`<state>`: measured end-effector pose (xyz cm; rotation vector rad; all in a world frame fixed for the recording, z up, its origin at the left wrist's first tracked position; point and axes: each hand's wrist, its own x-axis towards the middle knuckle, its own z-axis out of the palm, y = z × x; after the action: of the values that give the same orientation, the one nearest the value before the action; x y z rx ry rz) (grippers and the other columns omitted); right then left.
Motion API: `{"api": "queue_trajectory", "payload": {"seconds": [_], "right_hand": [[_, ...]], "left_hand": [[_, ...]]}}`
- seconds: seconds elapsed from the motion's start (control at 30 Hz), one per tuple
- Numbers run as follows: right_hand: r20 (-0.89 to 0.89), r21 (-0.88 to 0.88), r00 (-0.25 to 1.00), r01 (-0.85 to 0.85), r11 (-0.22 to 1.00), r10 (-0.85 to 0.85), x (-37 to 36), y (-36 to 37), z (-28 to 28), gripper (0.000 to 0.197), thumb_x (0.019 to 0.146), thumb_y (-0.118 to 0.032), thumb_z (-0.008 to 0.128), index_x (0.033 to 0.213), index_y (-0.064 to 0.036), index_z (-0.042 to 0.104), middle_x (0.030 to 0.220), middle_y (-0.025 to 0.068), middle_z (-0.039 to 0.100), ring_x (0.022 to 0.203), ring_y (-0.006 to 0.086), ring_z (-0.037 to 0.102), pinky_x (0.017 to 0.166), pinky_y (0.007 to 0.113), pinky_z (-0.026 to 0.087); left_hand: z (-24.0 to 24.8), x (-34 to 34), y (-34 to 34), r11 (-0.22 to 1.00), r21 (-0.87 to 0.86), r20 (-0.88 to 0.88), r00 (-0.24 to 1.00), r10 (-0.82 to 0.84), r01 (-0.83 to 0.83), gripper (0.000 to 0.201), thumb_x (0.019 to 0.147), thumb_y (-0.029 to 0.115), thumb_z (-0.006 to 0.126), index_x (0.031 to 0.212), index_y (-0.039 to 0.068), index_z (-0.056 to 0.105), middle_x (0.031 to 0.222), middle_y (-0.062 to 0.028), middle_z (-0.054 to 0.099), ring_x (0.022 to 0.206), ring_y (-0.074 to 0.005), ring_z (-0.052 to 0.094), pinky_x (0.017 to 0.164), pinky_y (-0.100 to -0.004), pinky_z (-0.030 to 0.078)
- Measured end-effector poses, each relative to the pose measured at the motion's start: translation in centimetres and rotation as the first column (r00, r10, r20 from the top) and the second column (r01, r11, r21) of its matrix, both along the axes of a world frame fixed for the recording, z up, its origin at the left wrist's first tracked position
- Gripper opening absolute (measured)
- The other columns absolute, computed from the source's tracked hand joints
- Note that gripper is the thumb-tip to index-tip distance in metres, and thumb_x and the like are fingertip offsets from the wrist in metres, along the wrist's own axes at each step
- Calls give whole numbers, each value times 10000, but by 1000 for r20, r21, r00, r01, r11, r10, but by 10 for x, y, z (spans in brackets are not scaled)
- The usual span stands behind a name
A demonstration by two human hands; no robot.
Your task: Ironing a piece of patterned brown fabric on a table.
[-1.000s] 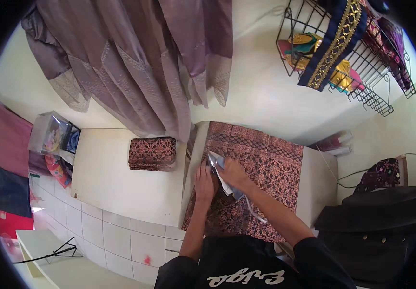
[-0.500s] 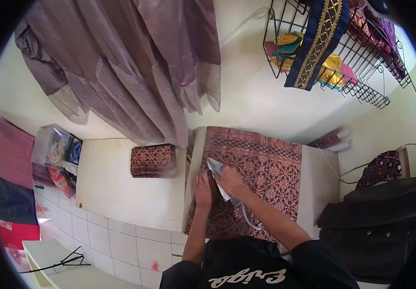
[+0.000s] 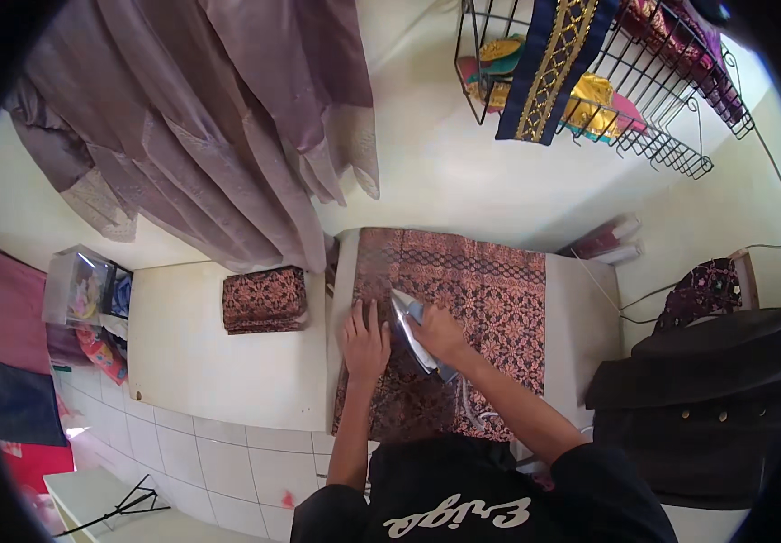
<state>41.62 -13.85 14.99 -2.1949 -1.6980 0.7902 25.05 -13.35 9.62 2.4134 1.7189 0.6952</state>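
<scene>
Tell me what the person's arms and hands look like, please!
The left hand and right hand wear no gloves. Both forearms are bare below short black sleeves. The black shirt has curly white lettering across it.

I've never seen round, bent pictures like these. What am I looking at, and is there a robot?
No robot: a person works bare-handed. A wide camera worn on the head looks down, and its lens bends straight edges. Patterned cloth lies spread over a pale surface. The right hand grips an iron by its handle; the left hand rests on the cloth beside it. A folded stack of similar cloth sits on a white tabletop to the left.
</scene>
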Motion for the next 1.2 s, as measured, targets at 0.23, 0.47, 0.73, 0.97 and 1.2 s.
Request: {"api": "queue_trajectory", "payload": {"seconds": [0.23, 0.47, 0.73, 0.97, 1.2], "right_hand": [[-33, -18, 997, 64, 998, -65, 16, 28, 20, 520, 901, -434, 625, 949, 84, 634, 867, 334, 655, 843, 476, 666, 742, 521, 560], [11, 95, 985, 168, 981, -170, 20, -14, 2, 509, 902, -429, 622, 1029, 64, 625, 870, 317, 662, 858, 485, 659, 768, 535, 547], [-50, 63, 974, 223, 973, -220, 42, 0, 17, 516, 884, -442, 638, 927, 72, 644, 838, 325, 657, 845, 484, 659, 752, 513, 549], [-5, 62, 969, 246, 967, -246, 55, -32, 3, 507, 892, -437, 633, 966, 64, 633, 868, 321, 658, 833, 475, 664, 732, 518, 550], [-12, 70, 952, 307, 949, -307, 70, -23, 14, 529, 894, -444, 630, 936, 83, 631, 865, 341, 650, 840, 479, 664, 743, 526, 548]], "left_hand": [[3, 4, -2, 993, 17, -70, 990, -119, 120, 526, 918, 291, 576, 1437, 299, 485, 1451, -248, 373, 1258, -451, 378, 1037, -560, 325], [6, 9, -8, 990, -73, -62, 991, -122, 117, 529, 895, 286, 605, 1409, 370, 510, 1484, -284, 319, 1291, -463, 346, 1060, -569, 307], [-10, 58, 8, 976, -12, -91, 972, -217, 217, 504, 910, 136, 545, 1391, 11, 461, 1561, -230, 254, 1443, -470, 191, 1179, -558, 179], [-13, 62, 6, 951, -77, -49, 952, -303, 299, 506, 988, 251, 467, 1467, 97, 409, 1569, -149, 292, 1445, -372, 262, 1186, -522, 177], [0, 68, 3, 956, -55, -40, 956, -291, 289, 487, 964, 406, 520, 1437, 295, 490, 1566, -147, 297, 1438, -372, 269, 1180, -538, 180]]}}
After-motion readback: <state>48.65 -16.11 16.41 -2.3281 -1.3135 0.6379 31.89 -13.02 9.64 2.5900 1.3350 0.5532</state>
